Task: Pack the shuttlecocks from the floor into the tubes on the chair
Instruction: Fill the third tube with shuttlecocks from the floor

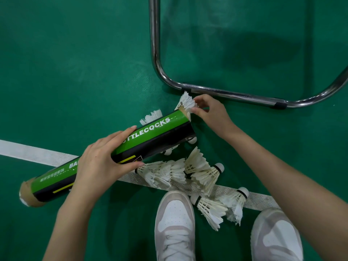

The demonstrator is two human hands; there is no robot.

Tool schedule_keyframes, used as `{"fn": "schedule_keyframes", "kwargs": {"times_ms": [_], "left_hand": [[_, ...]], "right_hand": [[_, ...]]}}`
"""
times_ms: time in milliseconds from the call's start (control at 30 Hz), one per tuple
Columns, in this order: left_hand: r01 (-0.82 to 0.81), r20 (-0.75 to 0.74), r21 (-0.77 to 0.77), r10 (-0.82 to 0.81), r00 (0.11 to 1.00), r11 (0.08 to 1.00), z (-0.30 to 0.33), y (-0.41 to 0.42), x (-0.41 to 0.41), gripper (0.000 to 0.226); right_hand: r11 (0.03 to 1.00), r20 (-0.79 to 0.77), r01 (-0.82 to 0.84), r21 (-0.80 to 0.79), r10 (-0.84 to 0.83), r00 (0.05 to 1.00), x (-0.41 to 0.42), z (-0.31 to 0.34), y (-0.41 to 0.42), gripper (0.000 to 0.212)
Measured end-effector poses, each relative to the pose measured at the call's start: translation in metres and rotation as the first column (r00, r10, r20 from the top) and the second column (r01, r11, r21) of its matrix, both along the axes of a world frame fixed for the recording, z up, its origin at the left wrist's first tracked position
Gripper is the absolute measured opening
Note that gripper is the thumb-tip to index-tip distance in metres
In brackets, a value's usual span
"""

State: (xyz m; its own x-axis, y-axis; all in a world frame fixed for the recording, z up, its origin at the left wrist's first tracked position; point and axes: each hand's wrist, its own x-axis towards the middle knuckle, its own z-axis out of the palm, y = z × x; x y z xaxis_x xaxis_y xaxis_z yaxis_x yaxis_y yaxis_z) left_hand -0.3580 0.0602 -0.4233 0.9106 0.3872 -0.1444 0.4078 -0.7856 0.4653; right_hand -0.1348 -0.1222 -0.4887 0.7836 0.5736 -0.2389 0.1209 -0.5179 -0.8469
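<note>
My left hand [105, 162] grips the green tube [120, 149] mid-length, tilting it low so its mouth faces my right hand [209, 112], which pinches a shuttlecock [185, 101] into the opening; more shuttlecocks [180, 172] lie on the floor by my shoes [175, 223]

Even, soft light; sharp centre, edges bowed.

A badminton hall: green court floor [75, 63], white boundary line [37, 154], scattered shuttlecocks [199, 172].
</note>
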Motion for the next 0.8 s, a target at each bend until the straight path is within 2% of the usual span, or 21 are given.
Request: {"fn": "schedule_keyframes", "kwargs": {"times_ms": [167,367,533,667,800], "left_hand": [[-0.017,-0.005,-0.015,0.016,1.000,1.000,0.000,0.001,-0.006,0.081],[-0.013,-0.016,-0.018,0.013,1.000,1.000,0.002,0.000,-0.008,0.081],[-0.031,-0.024,-0.025,0.031,0.999,0.999,0.006,-0.001,-0.011,0.082],[-0.034,-0.021,-0.035,0.033,0.999,0.999,0.008,-0.006,-0.012,0.081],[-0.034,-0.014,-0.037,0.034,0.999,0.999,0.011,-0.012,-0.009,0.081]], "right_hand": [[1.000,0.024,0.019,-0.009,-0.019,1.000,-0.001,-0.006,0.005,0.019],[0.992,0.036,0.108,0.062,-0.110,0.993,-0.003,0.004,0.003,0.010],[0.968,-0.029,0.200,0.150,-0.198,0.980,-0.005,0.033,-0.011,0.009],[0.906,-0.060,0.240,0.349,-0.234,0.970,-0.013,0.072,-0.033,0.025],[0.927,-0.055,0.170,0.335,-0.161,0.985,-0.024,0.095,-0.049,0.025]]}}
